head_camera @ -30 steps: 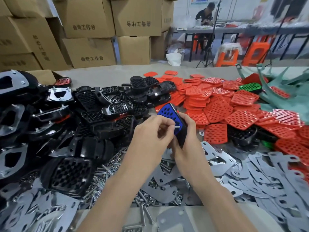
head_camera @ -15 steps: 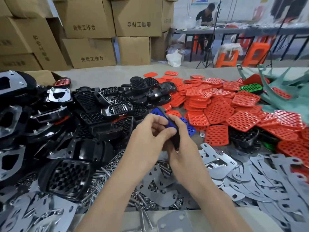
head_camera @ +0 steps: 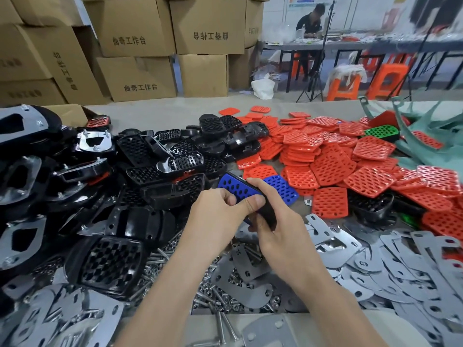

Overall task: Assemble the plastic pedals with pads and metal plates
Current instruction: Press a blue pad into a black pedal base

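Note:
Both my hands hold one black plastic pedal (head_camera: 266,212) with a blue perforated pad (head_camera: 231,185) on its face, tilted above the table's middle. My left hand (head_camera: 220,211) grips its near-left edge, thumb pressed against the pedal's side. My right hand (head_camera: 273,226) curls round it from the right, fingers over the top edge. A second blue pad (head_camera: 281,187) lies flat just behind. Black pedals (head_camera: 107,264) are heaped on the left. Red pads (head_camera: 330,166) cover the right. Metal plates (head_camera: 406,269) and screws (head_camera: 213,299) lie in front.
Cardboard boxes (head_camera: 140,78) are stacked behind the table. Green frames (head_camera: 426,136) lie at the far right, with a green pad (head_camera: 382,131) beside them. A person sits at a far table (head_camera: 310,23), with orange stools (head_camera: 390,81) and a tripod nearby.
The pedal with the blue pad has been lowered and tipped flatter. My left hand went from pinching a small pin at its face to gripping its edge. A second blue pad came into view.

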Demonstrator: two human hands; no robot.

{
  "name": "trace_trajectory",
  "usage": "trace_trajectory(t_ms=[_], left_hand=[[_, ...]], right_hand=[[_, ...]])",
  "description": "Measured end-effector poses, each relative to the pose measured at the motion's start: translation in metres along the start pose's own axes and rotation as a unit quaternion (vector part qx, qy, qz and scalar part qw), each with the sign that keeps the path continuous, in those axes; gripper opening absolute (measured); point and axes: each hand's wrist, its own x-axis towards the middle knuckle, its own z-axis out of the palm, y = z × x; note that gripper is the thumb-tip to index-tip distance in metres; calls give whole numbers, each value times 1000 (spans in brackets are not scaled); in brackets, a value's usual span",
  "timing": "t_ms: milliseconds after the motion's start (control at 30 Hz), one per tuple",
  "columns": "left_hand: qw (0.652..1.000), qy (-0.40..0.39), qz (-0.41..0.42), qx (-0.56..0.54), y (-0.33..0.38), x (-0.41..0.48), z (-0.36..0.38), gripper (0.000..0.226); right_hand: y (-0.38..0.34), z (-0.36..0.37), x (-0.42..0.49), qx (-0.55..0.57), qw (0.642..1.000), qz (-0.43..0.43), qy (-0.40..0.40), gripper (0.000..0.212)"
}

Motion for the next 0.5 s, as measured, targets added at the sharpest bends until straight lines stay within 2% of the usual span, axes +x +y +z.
trace_trajectory(t_ms=[133,233,367,500], left_hand=[[1000,-8,27,7,5,0,-3,52],[992,-8,38,119,8,1,-23,42],[947,-86,-4,310,0,0,-38,33],[904,-139,-20,403,-3,-4,-23,14]], right_hand=[[-2,-1,3,58,998,14,20,64],[-4,-7,7,157,985,35,64,53],[-2,-19,11,268,949,104,126,32],[-1,-20,12,292,940,120,133,31]])
